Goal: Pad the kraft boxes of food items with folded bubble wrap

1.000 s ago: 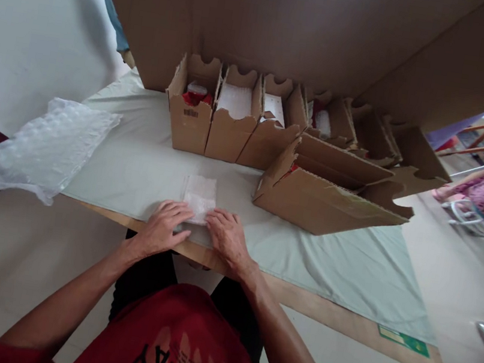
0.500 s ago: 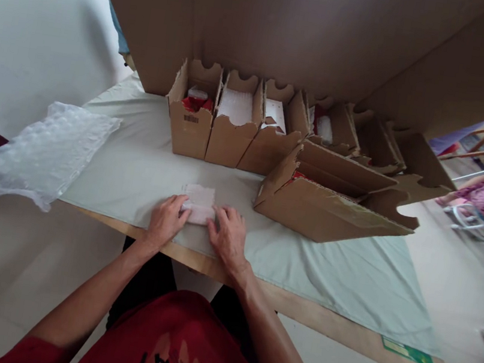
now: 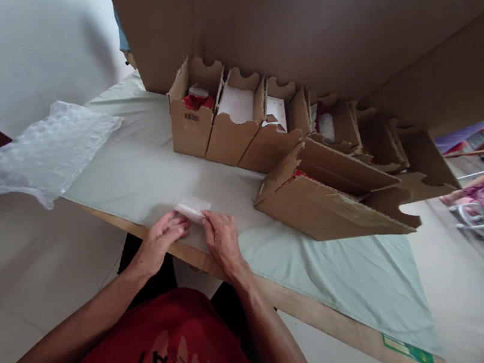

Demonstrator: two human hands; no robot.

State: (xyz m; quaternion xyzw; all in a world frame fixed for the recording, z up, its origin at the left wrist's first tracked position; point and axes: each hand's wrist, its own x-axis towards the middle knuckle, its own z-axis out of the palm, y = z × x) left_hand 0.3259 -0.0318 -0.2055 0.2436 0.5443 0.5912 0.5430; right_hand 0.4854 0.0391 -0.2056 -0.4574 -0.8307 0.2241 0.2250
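A small white, translucent piece of bubble wrap (image 3: pixel 192 207), folded into a narrow packet, is held just above the cloth near the table's front edge. At its right end, my right hand (image 3: pixel 222 239) pinches it between thumb and fingers. My left hand (image 3: pixel 163 239) has curled fingers at the packet's lower left side, touching it; part of the grip is hidden behind the fingers. What lies inside the folded wrap, if anything, cannot be seen.
Several open cardboard bins (image 3: pixel 190 128) stand in a row behind, holding red and white items. Another cardboard bin (image 3: pixel 329 209) sits slanted at right. A large bubble-wrap sheet (image 3: pixel 42 148) overhangs the left edge. A pale green cloth (image 3: pixel 327 279) covers the table. A tall cardboard panel (image 3: pixel 283 24) rises behind.
The flat bubble wrap has become a narrower folded packet, tilted and lifted a little. My left hand has shifted down and curled its fingers; my right hand now pinches the right end.
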